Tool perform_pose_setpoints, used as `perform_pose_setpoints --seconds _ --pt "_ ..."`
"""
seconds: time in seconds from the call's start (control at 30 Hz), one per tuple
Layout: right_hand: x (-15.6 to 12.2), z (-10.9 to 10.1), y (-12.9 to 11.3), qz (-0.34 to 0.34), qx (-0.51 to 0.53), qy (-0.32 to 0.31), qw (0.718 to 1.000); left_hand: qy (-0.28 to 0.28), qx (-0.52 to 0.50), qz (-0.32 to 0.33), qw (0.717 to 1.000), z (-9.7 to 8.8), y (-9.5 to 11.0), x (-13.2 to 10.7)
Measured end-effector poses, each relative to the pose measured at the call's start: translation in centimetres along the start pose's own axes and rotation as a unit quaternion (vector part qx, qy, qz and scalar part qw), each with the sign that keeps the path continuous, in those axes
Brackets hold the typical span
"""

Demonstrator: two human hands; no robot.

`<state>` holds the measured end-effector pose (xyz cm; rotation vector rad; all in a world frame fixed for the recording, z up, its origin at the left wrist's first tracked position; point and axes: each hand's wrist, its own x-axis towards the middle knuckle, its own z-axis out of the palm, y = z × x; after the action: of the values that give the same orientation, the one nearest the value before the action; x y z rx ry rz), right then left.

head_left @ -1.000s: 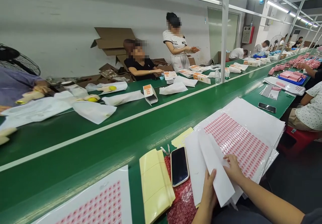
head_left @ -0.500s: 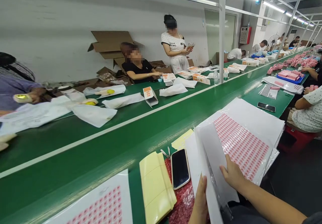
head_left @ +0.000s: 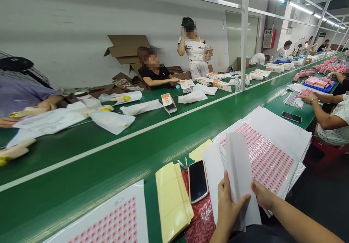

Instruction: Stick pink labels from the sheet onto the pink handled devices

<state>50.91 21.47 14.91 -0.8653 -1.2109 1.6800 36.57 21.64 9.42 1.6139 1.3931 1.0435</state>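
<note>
Green conveyor belt (head_left: 81,163), white wall (head_left: 68,28) behind; L hand (head_left: 230,206) grip pinching white sheet (head_left: 240,174), R hand (head_left: 261,195) likewise.

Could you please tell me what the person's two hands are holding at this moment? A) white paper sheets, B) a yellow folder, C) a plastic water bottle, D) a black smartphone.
A. The person's left hand and right hand are both on the edges of the white paper sheets.
</note>
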Motion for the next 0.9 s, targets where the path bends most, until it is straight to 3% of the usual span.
perform_pose_setpoints --seconds 0.07,0.17,0.23,0.4,0.6,0.77,0.9 --pt "-0.2 -0.6 0.2 0.017 -0.015 0.037 0.999 -0.026 -0.028 0.008 0.999 0.2 0.4 -0.4" --pt "-0.2 -2.0 0.5 0.079 0.003 0.144 0.986 -0.123 -0.120 0.023 0.985 0.4 0.5 -0.6" --pt "-0.3 -3.5 0.8 0.101 0.035 0.205 0.973 -0.152 -0.114 0.000 0.982 0.3 -0.1 -0.3" --pt "-0.9 -6.8 1.8 0.095 0.039 0.309 0.946 -0.014 0.035 -0.103 0.994 0.2 -2.1 1.2" --pt "-1.4 -7.0 2.8 0.113 0.034 0.274 0.954 0.027 0.063 -0.163 0.984 -0.4 -2.9 2.2" --pt "-0.6 -5.7 3.3 0.133 0.056 0.223 0.964 0.036 0.003 -0.192 0.981 -4.9 -4.7 2.5" --pt "1.3 -4.4 4.2 0.159 0.011 0.154 0.975 0.034 -0.030 -0.202 0.978 -7.3 -6.5 0.4"
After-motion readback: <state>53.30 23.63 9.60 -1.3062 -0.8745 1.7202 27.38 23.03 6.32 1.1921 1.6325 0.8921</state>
